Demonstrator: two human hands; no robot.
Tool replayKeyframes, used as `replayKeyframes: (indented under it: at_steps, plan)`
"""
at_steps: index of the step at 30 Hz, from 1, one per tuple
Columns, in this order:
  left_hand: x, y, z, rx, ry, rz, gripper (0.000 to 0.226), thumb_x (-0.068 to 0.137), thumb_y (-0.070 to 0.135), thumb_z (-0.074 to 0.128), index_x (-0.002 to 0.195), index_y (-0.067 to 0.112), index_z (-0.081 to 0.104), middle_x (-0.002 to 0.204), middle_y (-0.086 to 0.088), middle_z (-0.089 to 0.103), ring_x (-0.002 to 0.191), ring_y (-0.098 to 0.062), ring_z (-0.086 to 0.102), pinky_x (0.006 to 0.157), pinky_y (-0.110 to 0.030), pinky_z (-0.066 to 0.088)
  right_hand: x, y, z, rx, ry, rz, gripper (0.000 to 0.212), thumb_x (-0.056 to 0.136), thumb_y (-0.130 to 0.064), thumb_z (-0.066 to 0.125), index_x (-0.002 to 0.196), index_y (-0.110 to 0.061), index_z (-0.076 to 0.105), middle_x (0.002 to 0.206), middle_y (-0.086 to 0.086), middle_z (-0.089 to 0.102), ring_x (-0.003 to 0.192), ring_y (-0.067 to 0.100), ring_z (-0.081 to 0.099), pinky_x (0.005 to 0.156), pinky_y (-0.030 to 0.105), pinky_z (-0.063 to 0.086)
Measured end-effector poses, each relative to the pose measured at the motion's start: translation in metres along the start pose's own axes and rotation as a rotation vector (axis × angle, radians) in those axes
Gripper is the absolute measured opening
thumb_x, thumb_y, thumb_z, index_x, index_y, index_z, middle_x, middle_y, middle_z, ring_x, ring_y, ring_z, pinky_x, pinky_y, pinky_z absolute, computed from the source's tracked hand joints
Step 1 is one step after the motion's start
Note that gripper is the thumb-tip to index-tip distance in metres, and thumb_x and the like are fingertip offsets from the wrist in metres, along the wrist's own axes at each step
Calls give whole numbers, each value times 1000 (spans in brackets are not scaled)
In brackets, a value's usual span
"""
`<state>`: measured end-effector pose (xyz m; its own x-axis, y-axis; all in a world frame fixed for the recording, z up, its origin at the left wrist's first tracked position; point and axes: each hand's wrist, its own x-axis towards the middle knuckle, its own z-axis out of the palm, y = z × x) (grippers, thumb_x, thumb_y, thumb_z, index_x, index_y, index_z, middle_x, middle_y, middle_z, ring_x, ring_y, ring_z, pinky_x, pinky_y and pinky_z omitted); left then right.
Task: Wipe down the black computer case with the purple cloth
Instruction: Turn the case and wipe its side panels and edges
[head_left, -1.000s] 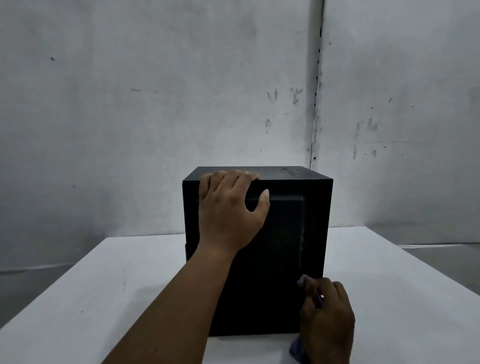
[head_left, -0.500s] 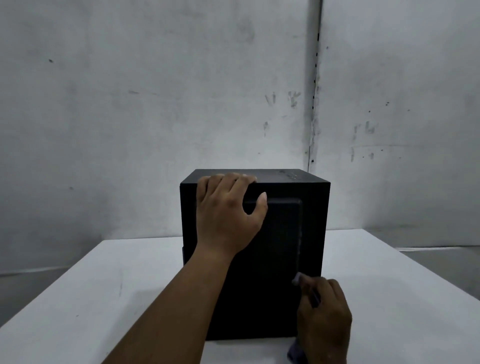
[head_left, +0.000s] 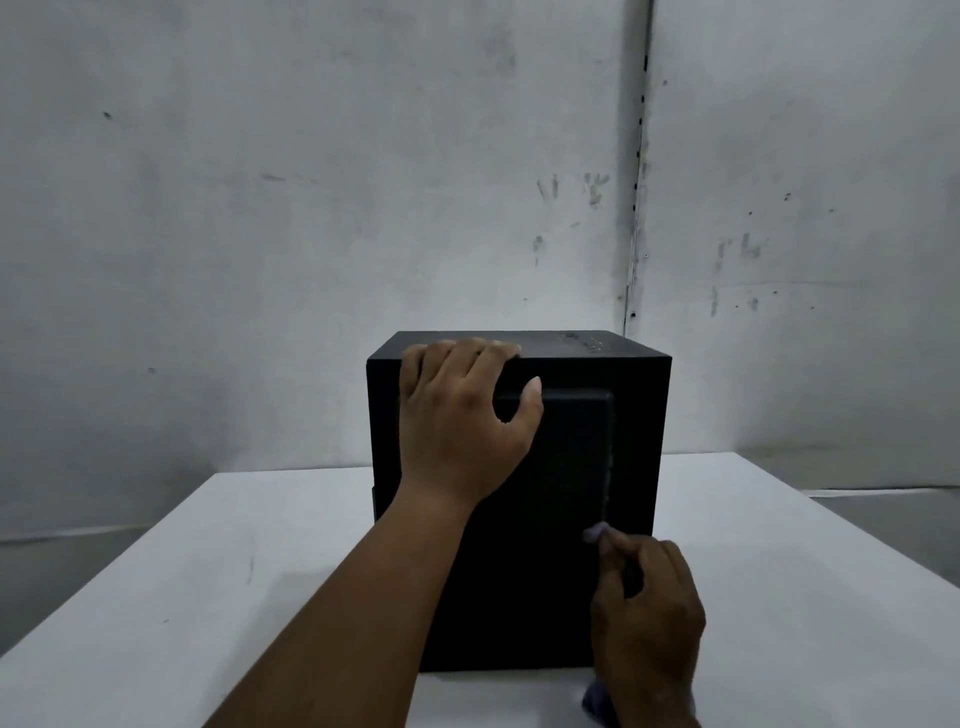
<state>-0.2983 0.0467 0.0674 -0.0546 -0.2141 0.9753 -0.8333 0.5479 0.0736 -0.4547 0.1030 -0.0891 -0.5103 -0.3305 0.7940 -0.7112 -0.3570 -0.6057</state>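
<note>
The black computer case (head_left: 561, 499) stands upright in the middle of a white table (head_left: 208, 597), its front panel facing me. My left hand (head_left: 462, 421) holds the case's top front edge, fingers hooked over the top and thumb on the front. My right hand (head_left: 647, 623) grips the purple cloth (head_left: 595, 532) against the lower right of the front face, near the raised panel's right edge. Only a tip of cloth shows above the fingers, and another bit peeks out below the wrist.
A grey wall with a vertical seam (head_left: 636, 208) rises close behind the table. The table's far edge runs just behind the case, and its right edge (head_left: 852, 525) slants toward me.
My right hand with the cloth has slid slightly upward along the case's lower right front. The left hand stays on the top edge.
</note>
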Motion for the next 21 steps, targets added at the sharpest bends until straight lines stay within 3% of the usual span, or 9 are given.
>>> replayKeyframes:
  at_steps: [4, 8, 13, 16, 21]
  plan:
    - [-1, 0, 0, -1, 11, 1, 32, 91, 48, 63, 111, 25, 73, 103, 11, 71, 104, -17, 61, 100, -36, 38, 0, -2, -2, 25, 6, -66, 14, 78, 1, 82, 87, -9, 76, 82, 0, 65, 72, 13, 59, 79, -1, 39]
    - [0, 1, 0, 2, 3, -10, 33, 91, 49, 62, 112, 26, 73, 105, 11, 71, 105, -17, 61, 102, -36, 37, -4, 0, 4, 50, -86, -146, 21, 78, -3, 85, 93, -17, 79, 86, -6, 67, 74, 5, 61, 78, 3, 46]
    - [0, 0, -2, -10, -25, -11, 34, 92, 49, 62, 113, 25, 73, 107, 10, 71, 108, -17, 60, 103, -36, 37, -6, 1, 6, -4, -99, -141, 17, 87, -5, 79, 92, -22, 78, 88, -6, 64, 75, 11, 63, 65, 24, 56]
    - [0, 0, -2, -11, -31, -7, 33, 92, 49, 62, 113, 25, 72, 106, 10, 71, 107, -17, 61, 103, -36, 38, -5, -2, 4, 9, -104, -135, 18, 86, -8, 79, 92, -25, 78, 88, -9, 63, 76, 6, 61, 71, 10, 50]
    - [0, 0, -4, -15, -30, -12, 34, 91, 48, 63, 113, 25, 72, 107, 11, 71, 107, -17, 60, 104, -37, 39, -2, -6, 4, 28, -94, -119, 21, 85, -7, 79, 92, -26, 78, 88, -14, 62, 80, 4, 59, 76, 2, 44]
